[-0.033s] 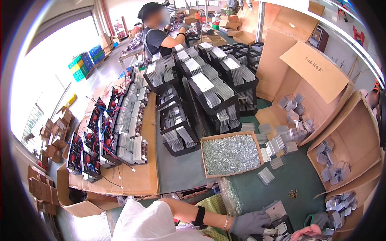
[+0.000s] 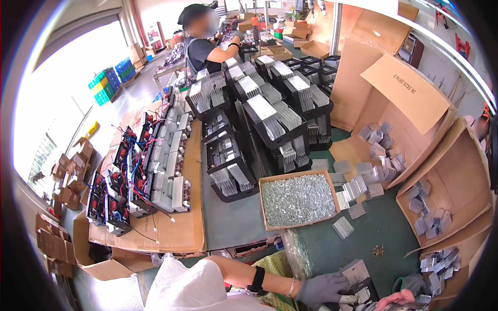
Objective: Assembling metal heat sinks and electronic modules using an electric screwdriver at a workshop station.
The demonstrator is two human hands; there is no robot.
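Note:
My left hand [image 2: 321,288], in a grey glove, lies at the lower edge with its fingers over a black frame [image 2: 369,291] that holds finned metal heat sinks. One silver heat sink [image 2: 356,271] stands up just beyond the fingertips. To the right of the frame, my right hand [image 2: 396,299] shows only in part, its bare fingers curled. What it holds, if anything, is hidden by the picture's edge. A dark glove-like piece with a green rim [image 2: 411,283] is beside it. A small pile of brass-coloured screws [image 2: 378,251] lies farther up the green table.
A shallow carton of small metal parts [image 2: 262,199] stands mid-table, with loose heat sinks [image 2: 355,187] beside it. Behind rise stacked black frames [image 2: 282,139]. Wired assemblies [image 2: 127,176] line the left. Open cardboard boxes [image 2: 446,171] border the right. A co-worker [image 2: 205,54] is at the far end.

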